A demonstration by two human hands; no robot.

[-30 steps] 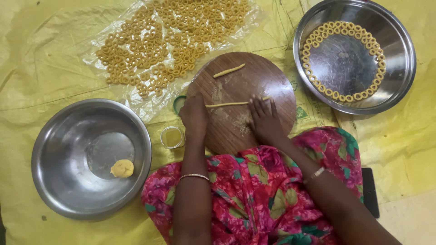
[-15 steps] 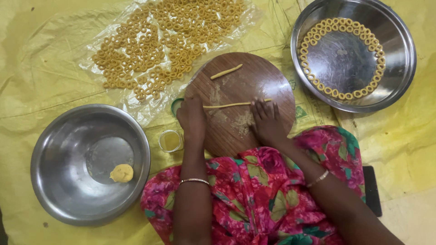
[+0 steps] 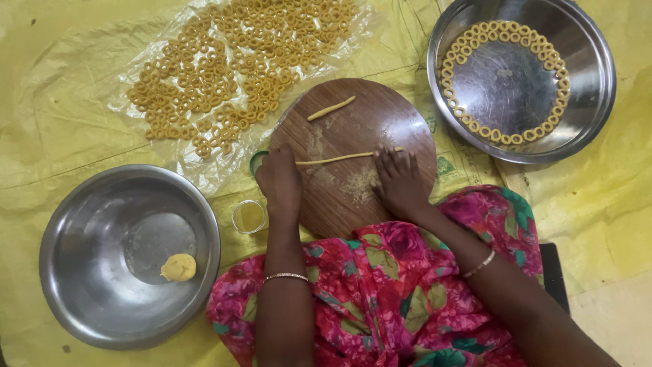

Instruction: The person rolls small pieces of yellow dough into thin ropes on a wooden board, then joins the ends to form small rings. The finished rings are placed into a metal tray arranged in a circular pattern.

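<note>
Overhead view of dough shaping on a floor covering. The left hand (image 3: 280, 182) lies palm down, fingers flat and together, on the left edge of a round wooden board (image 3: 380, 122), its fingertips on the left end of a thin dough rope (image 3: 336, 159). The right hand (image 3: 399, 180) lies likewise flat, fingers slightly spread, its fingertips over the rope's right end; neither hand grips the rope, which stretches nearly level across the middle of the board between them. A shorter dough piece (image 3: 331, 108) lies apart, tilted, on the upper part of the board, and pale flour dust marks the wood below the rope. Each wrist bears a thin bangle, and a pink floral garment (image 3: 380, 299) fills the lower centre of the frame. Just left of the board stands a small glass of yellowish liquid (image 3: 249, 217). At lower left, a steel bowl (image 3: 75, 272) holds one dough lump (image 3: 178, 267). At upper left, many small dough rings (image 3: 231, 68) lie scattered on a clear plastic sheet (image 3: 204, 170). At upper right, a steel plate (image 3: 584, 129) carries further rings arranged in a circle (image 3: 502, 85) along its inner rim. All rests on a crumpled yellow sheet (image 3: 54, 129); bare pale floor (image 3: 611, 326) shows at lower right.
</note>
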